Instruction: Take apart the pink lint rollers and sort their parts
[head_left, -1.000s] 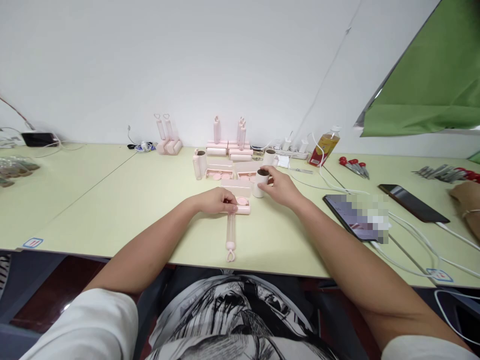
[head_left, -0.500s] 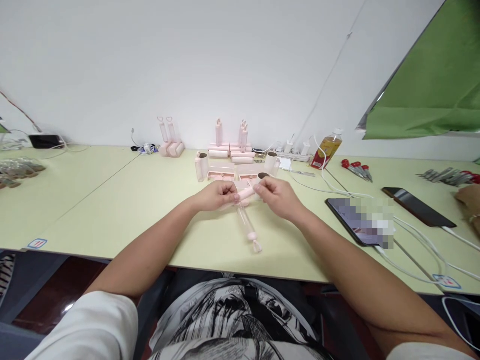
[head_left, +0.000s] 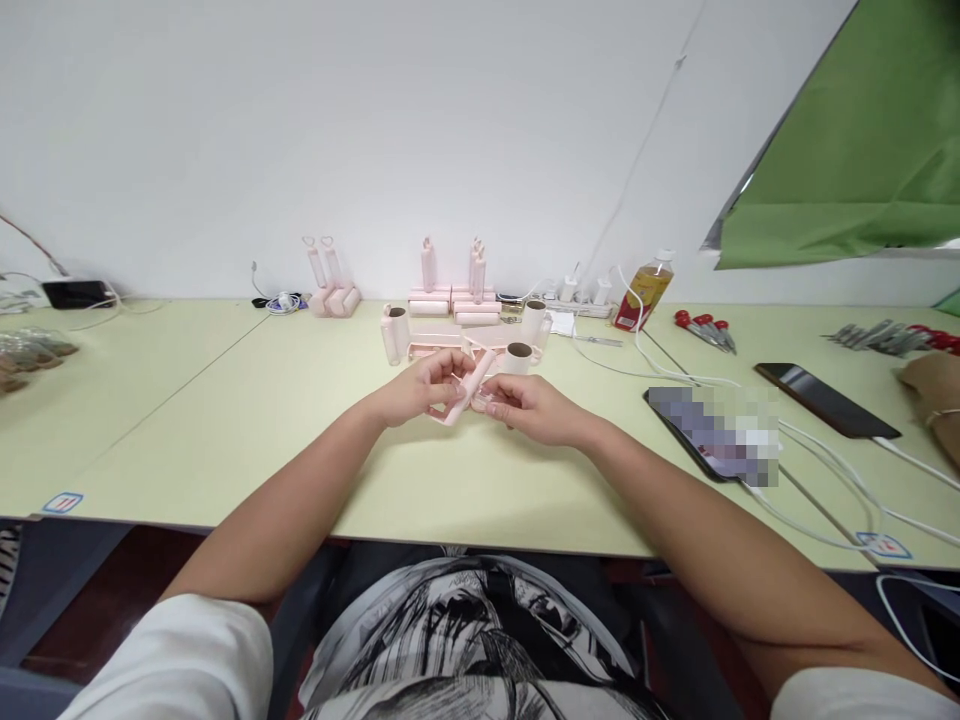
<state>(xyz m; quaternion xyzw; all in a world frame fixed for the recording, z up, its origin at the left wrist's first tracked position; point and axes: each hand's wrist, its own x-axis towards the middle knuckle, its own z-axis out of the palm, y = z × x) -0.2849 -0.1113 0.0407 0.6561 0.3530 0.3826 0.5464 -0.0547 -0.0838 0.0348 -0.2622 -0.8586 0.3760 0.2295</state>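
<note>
My left hand [head_left: 421, 388] is closed around a long pink plastic piece [head_left: 471, 385], which looks like the cover of a lint roller and leans up to the right. Against its right side, my right hand [head_left: 534, 405] pinches a small pink part that its fingers mostly hide. Just behind the hands stand a paper-cored adhesive roll [head_left: 517, 358] and another roll [head_left: 534, 318]. Open pink cases [head_left: 435, 349] lie behind my left hand, partly covered by it.
Assembled pink lint rollers with clear handles [head_left: 334, 300] stand along the wall, with more pink rollers [head_left: 476, 310] in the middle. To the right are a drink bottle [head_left: 646, 290], red-handled tools [head_left: 705, 330], a lit phone [head_left: 697, 435], a dark phone [head_left: 825, 400] and white cables.
The pink piece has turned from nearly level to steeply tilted. The clear handle that hung below the hands no longer shows there. My right hand has moved lower and to the left.
</note>
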